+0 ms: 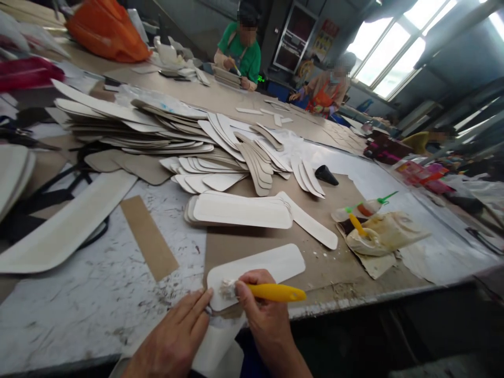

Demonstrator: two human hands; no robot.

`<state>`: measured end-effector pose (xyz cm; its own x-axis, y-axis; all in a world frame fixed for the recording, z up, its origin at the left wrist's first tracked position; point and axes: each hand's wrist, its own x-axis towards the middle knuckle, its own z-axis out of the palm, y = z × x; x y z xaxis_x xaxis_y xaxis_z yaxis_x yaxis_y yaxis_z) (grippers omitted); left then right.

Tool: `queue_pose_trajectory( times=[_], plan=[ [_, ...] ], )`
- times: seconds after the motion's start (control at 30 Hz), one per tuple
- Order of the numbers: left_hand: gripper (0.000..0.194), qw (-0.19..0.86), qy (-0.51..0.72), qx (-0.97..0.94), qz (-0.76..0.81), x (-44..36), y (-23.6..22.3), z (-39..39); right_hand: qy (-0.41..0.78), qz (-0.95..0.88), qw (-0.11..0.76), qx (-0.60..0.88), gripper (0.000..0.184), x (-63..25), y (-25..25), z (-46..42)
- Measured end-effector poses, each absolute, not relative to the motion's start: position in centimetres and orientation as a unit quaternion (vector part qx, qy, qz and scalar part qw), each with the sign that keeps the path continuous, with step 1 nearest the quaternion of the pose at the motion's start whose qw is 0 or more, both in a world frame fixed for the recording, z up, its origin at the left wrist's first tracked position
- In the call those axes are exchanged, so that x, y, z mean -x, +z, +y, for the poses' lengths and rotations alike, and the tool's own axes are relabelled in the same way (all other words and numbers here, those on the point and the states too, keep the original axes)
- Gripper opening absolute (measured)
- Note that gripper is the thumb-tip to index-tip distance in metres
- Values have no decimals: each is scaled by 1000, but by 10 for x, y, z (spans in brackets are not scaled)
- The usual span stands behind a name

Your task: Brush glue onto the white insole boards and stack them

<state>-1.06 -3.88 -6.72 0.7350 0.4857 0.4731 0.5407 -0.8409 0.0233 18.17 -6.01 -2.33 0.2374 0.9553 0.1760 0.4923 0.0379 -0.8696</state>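
I am watching from the head camera as my right hand [264,310] is gripping a yellow-handled brush [275,292], fingers wrapped tight around the handle, its whitish bristle end resting on the near end of a pale elongated cut piece [271,265]. That piece is lying flat at the near edge of the worktable [118,294], partly on a brown sheet of card [315,262]. My left hand [177,338] is lying flat and open, holding nothing, its fingertips pressing down just beside the near end of the same piece. Just beyond it a small stack of similar pale pieces [242,210] is sitting, and behind that a wide, fanned heap of cut pieces [177,142] is spreading across the middle of the table. To the right, well apart from my hands, glue bottles with green tips [364,208] are lying next to a stained pad [384,233] with another yellow brush resting on it. A brown card strip [148,237] is lying to the left. Further back, a person in a green shirt [240,50] and another person [326,89] are working at the same table.
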Motion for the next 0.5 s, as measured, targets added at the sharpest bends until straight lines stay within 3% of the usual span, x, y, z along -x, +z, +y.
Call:
queue_pose_trajectory(
  times=[0.07,0.3,0.5],
  plan=[
    [27,51,-247,928,-275,11,-69,-38,245,-578,445,639,11,-184,-28,-55],
    [26,34,-239,939,-247,17,-71,-33,10,-557,401,727,22,-271,-20,-57],
    [29,-13,-295,915,-274,14,-76,-40,85,-452,367,808,38,-303,2,-81]
  ],
)
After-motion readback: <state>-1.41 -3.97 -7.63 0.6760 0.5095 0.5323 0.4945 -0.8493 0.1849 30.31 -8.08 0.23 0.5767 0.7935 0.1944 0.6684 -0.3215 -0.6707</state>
